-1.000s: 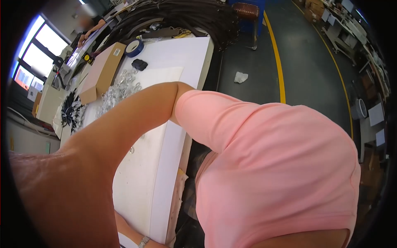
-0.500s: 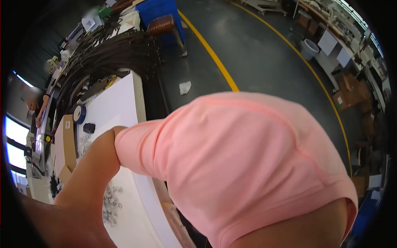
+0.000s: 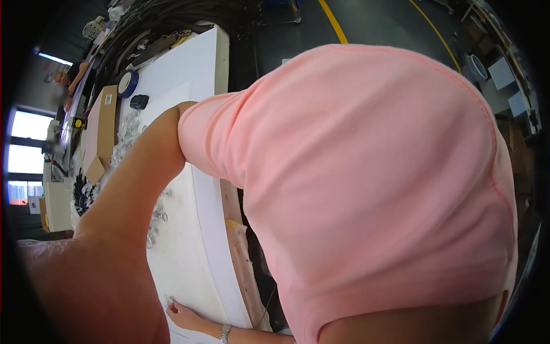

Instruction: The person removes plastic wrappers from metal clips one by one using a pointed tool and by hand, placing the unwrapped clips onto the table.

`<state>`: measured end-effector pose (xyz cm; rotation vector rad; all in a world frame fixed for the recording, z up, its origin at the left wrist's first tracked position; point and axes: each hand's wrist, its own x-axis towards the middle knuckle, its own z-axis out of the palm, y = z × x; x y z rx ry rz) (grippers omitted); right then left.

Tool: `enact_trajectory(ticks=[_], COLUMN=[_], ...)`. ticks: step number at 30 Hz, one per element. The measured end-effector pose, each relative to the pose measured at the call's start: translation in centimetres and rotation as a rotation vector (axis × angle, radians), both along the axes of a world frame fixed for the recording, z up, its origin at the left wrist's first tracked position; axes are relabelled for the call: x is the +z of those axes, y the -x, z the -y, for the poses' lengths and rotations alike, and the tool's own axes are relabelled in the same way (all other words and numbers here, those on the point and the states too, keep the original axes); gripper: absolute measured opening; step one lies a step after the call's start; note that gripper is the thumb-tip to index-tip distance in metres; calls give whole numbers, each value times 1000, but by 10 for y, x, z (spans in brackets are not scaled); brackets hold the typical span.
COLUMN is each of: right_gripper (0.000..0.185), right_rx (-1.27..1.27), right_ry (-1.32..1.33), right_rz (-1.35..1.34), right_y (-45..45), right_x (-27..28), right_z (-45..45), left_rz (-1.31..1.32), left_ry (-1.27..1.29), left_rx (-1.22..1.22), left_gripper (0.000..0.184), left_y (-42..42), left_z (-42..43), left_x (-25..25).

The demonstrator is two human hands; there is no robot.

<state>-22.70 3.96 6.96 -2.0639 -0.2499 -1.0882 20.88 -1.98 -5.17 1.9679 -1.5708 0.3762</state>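
My left hand (image 3: 186, 318), with a metal-band watch (image 3: 225, 333) at the wrist, rests low over the white tabletop (image 3: 183, 269). Its thumb and fingertips pinch together at a small shiny piece (image 3: 169, 299), too small to name. My right arm (image 3: 137, 166) comes out of the pink sleeve, bends at the elbow and rises close to the camera. The right hand itself lies outside the picture. Small shiny clear or metallic pieces (image 3: 157, 218) are scattered on the table beside that arm, partly hidden by it.
Up the table are a black object (image 3: 138, 102), a blue tape roll (image 3: 128, 83) and an open cardboard box (image 3: 106, 126). Dark strips (image 3: 172, 20) are heaped at the far end. Another person (image 3: 71, 80) is at the far left. A yellow floor line (image 3: 333, 20) runs behind.
The view has shifted, so the table and its items appear higher. My left hand and watch have come into view at the bottom. My right arm stays bent near the camera.
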Motion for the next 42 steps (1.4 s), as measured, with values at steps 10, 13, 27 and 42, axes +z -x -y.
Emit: enact_trajectory(ticks=[10,13,27,42], right_gripper=[24,24,24,23], right_rx=[181,251,584,904], right_ry=[-6,10,65,80], right_rz=[33,-23,135,205], right_y=[-32,-44,-128,-94], right_x=[5,4,66,95], right_z=[4,6,4,-9], left_rz=[-18,-46,-111,-96], left_ry=[-71,-62,-116,-74], left_rx=[63,99,170,232], left_gripper=[13,13,13,10], left_y=[0,-5,35,72], left_z=[-22,-33,-72,-86], left_x=[-2,-5,-7,-6])
